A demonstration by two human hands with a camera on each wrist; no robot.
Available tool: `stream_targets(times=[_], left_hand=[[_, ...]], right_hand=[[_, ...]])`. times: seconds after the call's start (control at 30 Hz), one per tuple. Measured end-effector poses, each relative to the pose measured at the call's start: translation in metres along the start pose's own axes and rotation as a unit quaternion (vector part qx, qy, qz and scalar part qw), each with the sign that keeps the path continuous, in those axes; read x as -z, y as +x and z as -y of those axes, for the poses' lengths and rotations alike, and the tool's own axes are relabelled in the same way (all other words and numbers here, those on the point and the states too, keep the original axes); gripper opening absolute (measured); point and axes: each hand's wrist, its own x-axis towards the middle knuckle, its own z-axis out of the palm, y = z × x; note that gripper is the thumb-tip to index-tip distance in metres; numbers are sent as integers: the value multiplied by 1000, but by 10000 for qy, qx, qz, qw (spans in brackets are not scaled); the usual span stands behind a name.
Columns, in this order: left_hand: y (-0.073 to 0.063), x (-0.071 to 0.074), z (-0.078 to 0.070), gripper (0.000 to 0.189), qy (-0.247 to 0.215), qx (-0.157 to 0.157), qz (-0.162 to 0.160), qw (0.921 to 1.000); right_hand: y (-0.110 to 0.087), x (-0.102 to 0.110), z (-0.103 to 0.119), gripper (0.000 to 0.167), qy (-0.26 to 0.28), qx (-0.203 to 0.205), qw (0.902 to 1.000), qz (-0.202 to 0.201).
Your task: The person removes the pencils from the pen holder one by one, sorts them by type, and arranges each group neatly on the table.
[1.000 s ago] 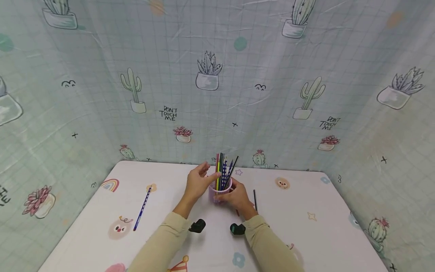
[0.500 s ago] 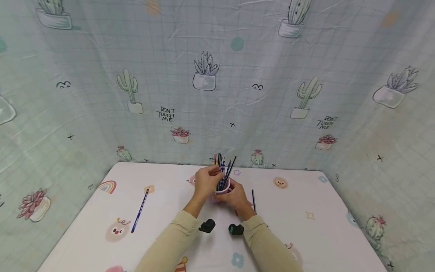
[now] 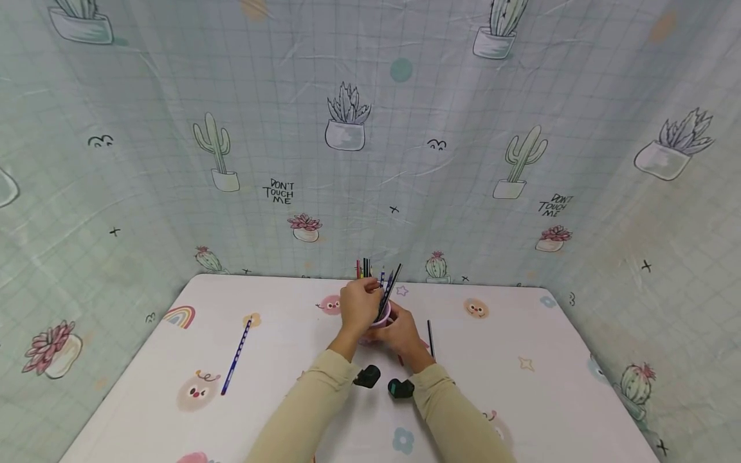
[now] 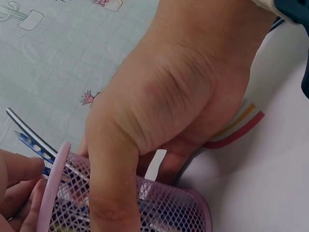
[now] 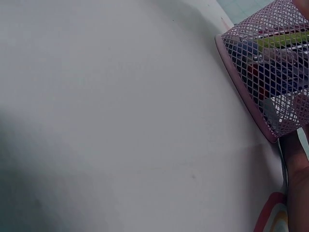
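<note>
the pink mesh cup [image 4: 169,208] stands near the middle of the table's far edge, just short of the backdrop [image 3: 463,96], so there is little tabletop behind it. the right hand [image 3: 402,333] grasps the cup, its thumb lying across the mesh. the left hand [image 3: 357,307] curls its fingers in on the pencils [image 3: 392,283] at the cup's mouth; which ones it pinches is hidden. red, black and blue shafts stick up past its knuckles. both forearms, in pale sleeves [image 3: 463,418], reach in from the near side, with a strip of tabletop between them.

to the left, well apart from the hands, a spotted blue pencil [image 3: 237,355] lies slanted, with white tabletop on both sides of it. just beside the right wrist lies a dark pencil [image 3: 431,341], its near end hidden; beyond it the surface runs wide to the right edge.

the readable writing is on the backdrop: "don't touch me" in hand-drawn lettering [image 3: 280,191], shown twice. around it are cacti and succulents in pots on a grey-green grid. the white table [image 3: 556,411] carries prints of its own: a rainbow [image 3: 182,316], smiling faces, stars and flowers.
</note>
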Motion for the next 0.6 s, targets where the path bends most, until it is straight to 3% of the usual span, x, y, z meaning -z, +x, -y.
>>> stream_targets(times=[0.13, 0.3, 0.47, 0.6], left_hand=[[0, -2, -2, 23, 132, 52, 112, 9998], [0, -1, -2, 17, 132, -102, 175, 9997], [1, 3, -4, 14, -216, -37, 99, 9997], [8, 8, -7, 15, -501, -185, 46, 9986]], right_hand=[[1, 0, -1, 75, -7, 28, 10000, -51], [2, -1, -3, 75, 58, 52, 9999, -68], [1, -1, -5, 77, 51, 109, 9999, 30], [0, -1, -3, 78, 133, 77, 9999, 40]])
